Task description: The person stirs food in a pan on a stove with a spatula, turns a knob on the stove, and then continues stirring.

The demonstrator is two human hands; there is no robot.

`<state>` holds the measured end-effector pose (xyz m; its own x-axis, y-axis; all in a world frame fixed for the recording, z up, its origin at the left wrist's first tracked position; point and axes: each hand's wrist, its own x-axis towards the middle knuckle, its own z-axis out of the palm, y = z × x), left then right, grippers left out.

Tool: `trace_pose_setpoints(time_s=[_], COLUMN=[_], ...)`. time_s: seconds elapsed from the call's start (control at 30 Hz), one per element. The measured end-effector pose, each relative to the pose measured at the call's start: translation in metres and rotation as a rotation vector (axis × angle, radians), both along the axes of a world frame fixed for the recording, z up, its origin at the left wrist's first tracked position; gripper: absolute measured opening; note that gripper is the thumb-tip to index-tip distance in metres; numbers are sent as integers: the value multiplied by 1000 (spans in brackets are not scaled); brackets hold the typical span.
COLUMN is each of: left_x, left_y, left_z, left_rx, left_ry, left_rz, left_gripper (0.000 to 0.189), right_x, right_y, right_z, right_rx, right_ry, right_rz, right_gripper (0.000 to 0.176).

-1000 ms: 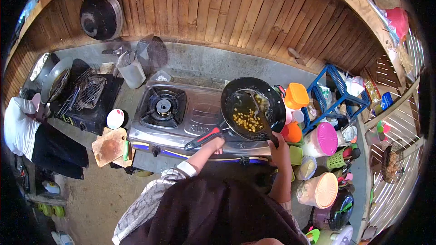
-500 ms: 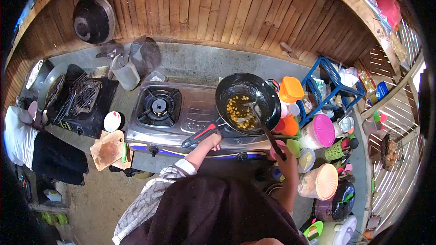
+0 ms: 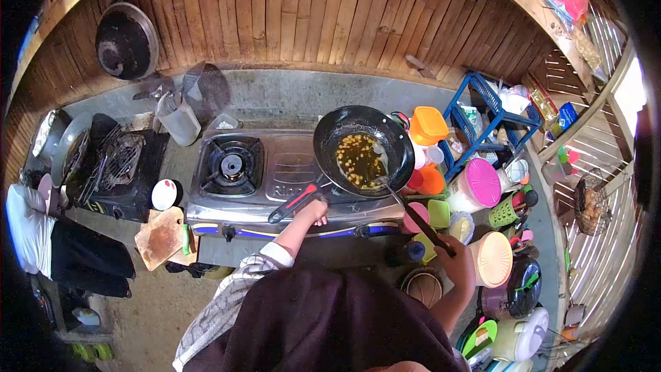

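A black wok (image 3: 392, 124) sits on the right side of the stove, with small yellowish pieces in brown liquid (image 3: 361, 158) inside. My right hand (image 3: 458, 258) is closed around the dark handle of a spatula (image 3: 413, 213), whose head dips into the liquid at the wok's near side. At the stove's front edge, my left hand (image 3: 314, 212) is curled just beside the wok's black-and-red handle (image 3: 292, 205). What its fingers grip, if anything, is hidden.
An unlit burner (image 3: 232, 165) is on the left of the stove (image 3: 289, 158). Orange, pink and green containers (image 3: 438, 213) and a blue rack (image 3: 475, 131) stand to the right. A cutting board (image 3: 160, 238) lies left. Another person (image 3: 69, 248) is at the far left.
My right hand has moved right and down, drawing the spatula from mid-wok to its near edge. My left hand stays beside the wok handle. The whole view has shifted slightly.
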<state>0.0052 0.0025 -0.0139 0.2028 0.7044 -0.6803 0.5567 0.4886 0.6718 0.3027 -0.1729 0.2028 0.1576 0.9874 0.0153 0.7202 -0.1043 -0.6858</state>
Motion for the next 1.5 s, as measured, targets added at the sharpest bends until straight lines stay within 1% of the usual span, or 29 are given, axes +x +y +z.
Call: trace_pose_setpoints(time_s=[0.07, 0.1, 0.17, 0.27, 0.33, 0.47, 0.57, 0.6, 0.67, 0.77, 0.8, 0.87, 0.9, 1.0, 1.1, 1.17, 1.2, 1.23, 1.27, 1.3, 1.37, 1.5], left_x=[-1, -1, -1, -1, -1, 0, 1, 1, 0, 1, 1, 1, 1, 2, 1, 1, 2, 0, 0, 0, 1, 2], left_y=[-1, -1, 0, -2, -2, -2, 0, 1, 3, 5, 4, 3, 2, 0, 1, 2, 3, 3, 3, 4, 4, 1], left_z=[-1, -3, -3, 2, 4, 5, 3, -2, -9, -12, -10, -7, -5, 3, 3, -2, -6, -9, -11, -10, -9, 0], left_rx=[11, 11, 13, 36, 50, 24, 0, 12, 21, 2, -11, -25, -18, -17, 7, 32, 21, 9, 8, -10, -28, -16], left_ry=[2, -9, -21, -12, -5, 5, 12, 15, 18, 18, 7, -5, -3, 3, 2, -4, -11, -18, -19, -21, -25, -23], left_rz=[-10, -1, 8, 11, -24, 1, 6, -5, -10, 1, 4, 8, 21, 39, 46, 55, 41, 33, 39, 39, 45, 79], left_gripper=[63, 64, 65, 63, 61, 60, 61, 61, 61, 63, 62, 62, 62, 60, 57, 55, 54, 52, 52, 52, 52, 52], right_x=[-8, -5, 10, 21, 19, 15, 14, 13, 12, 13, 11, 2, -1, -12, -18, -15, -9, -1, 3, 0, -6, -14], right_y=[-8, -8, -12, -17, -18, -16, -10, -6, 0, 14, 18, 28, 34, 51, 67, 81, 92, 105, 113, 116, 122, 126], right_z=[21, 19, 11, 8, 18, 26, 18, 14, 4, -16, -20, -26, -30, -45, -63, -88, -110, -135, -148, -149, -152, -153], right_rx=[-78, -78, 43, 24, 18, 10, -63, -64, 48, 113, 112, 1, 0, 40, 111, 102, 97, 191, 289, 287, 317, 299], right_ry=[22, 23, 24, -3, -19, -76, -12, -12, -24, -46, -46, 65, 64, 103, 58, 247, 247, 121, -5, -5, -103, -2], right_rz=[-68, -68, -7, -69, -65, -37, -83, -80, 2, 55, 59, -11, -9, 54, 70, 38, 43, 125, 200, 204, 205, 153], right_gripper=[31, 31, 31, 28, 27, 28, 28, 28, 30, 30, 30, 31, 31, 31, 30, 29, 29, 29, 31, 31, 31, 31])
